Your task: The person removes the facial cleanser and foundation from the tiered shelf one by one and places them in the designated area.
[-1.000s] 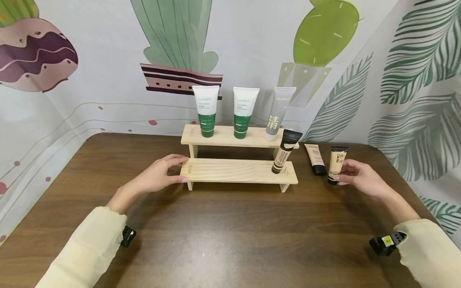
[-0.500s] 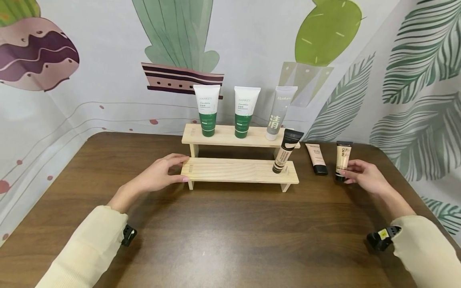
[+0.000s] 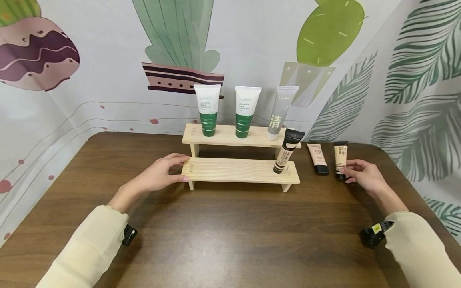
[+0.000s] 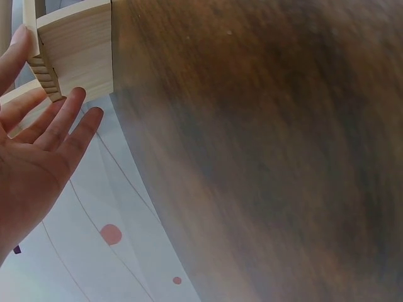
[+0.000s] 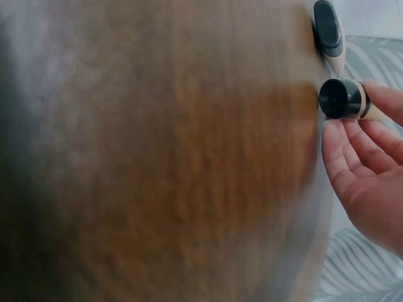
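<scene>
My left hand (image 3: 155, 175) holds the left end of the lower board of a two-step wooden display stand (image 3: 223, 170), thumb at the front edge and index finger at the back. The left wrist view shows its other fingers extended past the board end (image 4: 50, 75). Right of the stand, my right hand (image 3: 367, 176) pinches a small cream-coloured tube (image 3: 340, 156) between thumb and fingers near its black cap (image 5: 340, 99), which points down. A pinkish BB cream tube (image 3: 317, 158) lies on the table beside it, black cap towards me.
Two white-and-green tubes (image 3: 208, 110) (image 3: 246, 112) and a grey tube (image 3: 281, 112) stand on the upper board. A black-topped beige tube (image 3: 286, 152) stands tilted at the lower board's right end. A printed cloth (image 3: 252, 44) hangs behind the brown table (image 3: 216, 236).
My right hand has moved slightly right with the small cream tube, away from the BB cream tube, and the tube has turned in the fingers. My left hand stays at the stand.
</scene>
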The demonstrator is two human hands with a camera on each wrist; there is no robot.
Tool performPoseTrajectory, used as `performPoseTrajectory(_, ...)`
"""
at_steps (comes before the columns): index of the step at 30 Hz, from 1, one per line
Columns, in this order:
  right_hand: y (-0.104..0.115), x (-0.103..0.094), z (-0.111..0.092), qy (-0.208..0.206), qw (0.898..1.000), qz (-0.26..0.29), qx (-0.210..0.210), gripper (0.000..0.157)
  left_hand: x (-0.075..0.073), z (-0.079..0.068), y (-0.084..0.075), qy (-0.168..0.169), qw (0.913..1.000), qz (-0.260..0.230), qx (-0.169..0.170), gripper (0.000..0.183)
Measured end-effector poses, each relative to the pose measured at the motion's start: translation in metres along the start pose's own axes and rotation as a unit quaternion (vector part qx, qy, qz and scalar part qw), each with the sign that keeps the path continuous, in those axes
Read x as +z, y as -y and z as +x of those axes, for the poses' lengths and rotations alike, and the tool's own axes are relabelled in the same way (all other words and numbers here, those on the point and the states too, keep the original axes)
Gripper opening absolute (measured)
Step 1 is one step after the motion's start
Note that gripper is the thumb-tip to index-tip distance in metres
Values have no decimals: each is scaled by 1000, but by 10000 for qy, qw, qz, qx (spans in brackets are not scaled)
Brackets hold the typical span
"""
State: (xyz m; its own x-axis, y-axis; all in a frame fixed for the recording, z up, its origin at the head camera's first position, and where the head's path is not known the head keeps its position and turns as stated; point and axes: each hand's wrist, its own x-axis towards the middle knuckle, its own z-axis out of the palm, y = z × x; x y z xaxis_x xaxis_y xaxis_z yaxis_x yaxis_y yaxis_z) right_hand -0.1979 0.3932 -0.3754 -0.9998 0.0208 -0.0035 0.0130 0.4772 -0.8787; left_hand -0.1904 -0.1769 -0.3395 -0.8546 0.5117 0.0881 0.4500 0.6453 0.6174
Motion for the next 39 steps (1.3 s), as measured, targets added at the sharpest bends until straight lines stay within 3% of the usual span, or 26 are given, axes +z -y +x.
performPoseTrajectory(5,-3,2,1,-138,9995,266,-27,12,0,0,0,-2,10000,13,-10,61)
performPoseTrajectory(9,3,3,-2,-166,9996,230,-47,11,0,0,0,-1,10000,39,-17,62)
performPoseTrajectory(20,5,5,-1,-351,9982,-475,76,36,0,0,0,10,10000,11,13,61)
performPoseTrajectory(25,6,6,0,-398,9966,-726,-1,40,0,0,1,15,10000,-11,8,61)
performPoseTrajectory(32,7,7,0,-401,9950,-912,-67,38,0,1,2,14,10000,-5,3,61)
performPoseTrajectory(39,7,5,-1,-130,9974,-712,-67,48,0,1,2,23,10000,-66,13,61)
